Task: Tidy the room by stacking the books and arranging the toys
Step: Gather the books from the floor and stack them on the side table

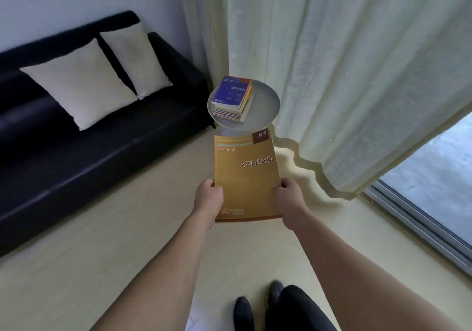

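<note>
The left hand [208, 198] and right hand [290, 195] each had fingers curled round a side edge of the yellow book [246, 177], thumbs on its cover, holding it flat in the air above the floor [127, 241]. Its far edge sat just short of the round table [265, 106], where a stack [233, 99] of books with a blue one on top stood. A black sofa [89, 139] carrying two pillows [79, 83] lay to the left, curtains [332, 62] behind.

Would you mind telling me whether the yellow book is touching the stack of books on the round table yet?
Apart. In the head view the yellow book, held by both hands, ends short of the stack, with bare table between.
</note>
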{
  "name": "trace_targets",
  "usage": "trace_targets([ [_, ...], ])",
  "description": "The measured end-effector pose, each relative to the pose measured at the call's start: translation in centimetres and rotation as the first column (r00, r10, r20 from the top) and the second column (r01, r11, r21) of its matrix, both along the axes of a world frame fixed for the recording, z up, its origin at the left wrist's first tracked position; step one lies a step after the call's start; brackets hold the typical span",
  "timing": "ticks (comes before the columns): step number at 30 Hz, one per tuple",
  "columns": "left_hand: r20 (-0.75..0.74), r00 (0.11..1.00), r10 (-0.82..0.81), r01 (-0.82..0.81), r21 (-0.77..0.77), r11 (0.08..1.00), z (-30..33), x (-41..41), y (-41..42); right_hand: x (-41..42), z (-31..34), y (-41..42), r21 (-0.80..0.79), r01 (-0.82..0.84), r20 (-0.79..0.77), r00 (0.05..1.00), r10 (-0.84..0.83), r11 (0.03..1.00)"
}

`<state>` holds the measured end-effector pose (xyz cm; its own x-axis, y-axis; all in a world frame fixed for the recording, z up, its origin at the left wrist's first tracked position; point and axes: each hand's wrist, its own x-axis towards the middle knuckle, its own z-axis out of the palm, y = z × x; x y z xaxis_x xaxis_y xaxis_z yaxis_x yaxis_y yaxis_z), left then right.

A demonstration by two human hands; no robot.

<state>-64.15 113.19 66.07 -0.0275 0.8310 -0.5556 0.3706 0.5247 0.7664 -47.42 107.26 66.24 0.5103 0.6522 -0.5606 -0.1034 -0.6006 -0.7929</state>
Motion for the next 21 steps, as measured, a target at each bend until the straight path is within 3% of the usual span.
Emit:
trace_targets([
  [6,-0.006,0.995,0.1,-0.1,0.02,0.995,-0.6,3.2,10.1,2.4,-1.0,10.4,-0.137,-0.127,-0.278,0.957,0.085,0.982],
  [12,-0.001,0.996,0.091,-0.091,-0.064,0.994,-0.8,3.2,20.1,4.1,-1.3,21.2,-0.248,-0.262,-0.393,0.907,0.15,0.933],
  [21,0.02,0.986,0.168,-0.164,-0.117,0.98,-1.5,1.5,31.7,2.8,-2.6,34.5,-0.257,-0.356,-0.4,0.886,0.236,0.898],
])
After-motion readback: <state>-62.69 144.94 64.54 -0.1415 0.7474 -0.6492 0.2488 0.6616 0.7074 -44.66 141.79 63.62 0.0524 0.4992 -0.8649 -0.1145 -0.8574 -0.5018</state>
